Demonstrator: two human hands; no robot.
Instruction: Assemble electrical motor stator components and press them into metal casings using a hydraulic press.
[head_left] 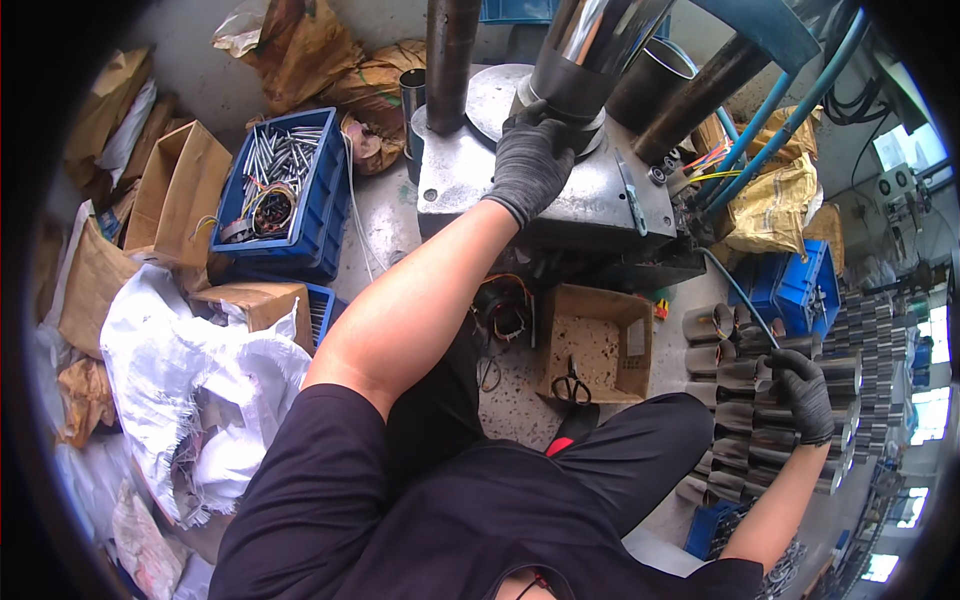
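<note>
My left hand (pixel 533 165), in a dark grey knit glove, reaches forward to the press. Its fingers bend against a dark metal cylinder (pixel 575 88) that stands on a round plate (pixel 485 108), below a shiny steel ram (pixel 608 38). The far fingertips are partly hidden. My right hand (pixel 800 396), gloved the same way, is out to the right, closed around the end of a thin lever rod (pixel 738 292). This rod slopes up to the right side of the press base (pixel 455 190). A slim grey-blue tool (pixel 632 197) lies on the base's right side.
Blue crates (pixel 325 190) with metal pins and a wound copper coil stand left. A cardboard box (pixel 600 340) with black scissors (pixel 571 383) sits on the floor before me. Several rows of metal cylinders (pixel 760 400) stand right. A white sack (pixel 190 370) lies at left.
</note>
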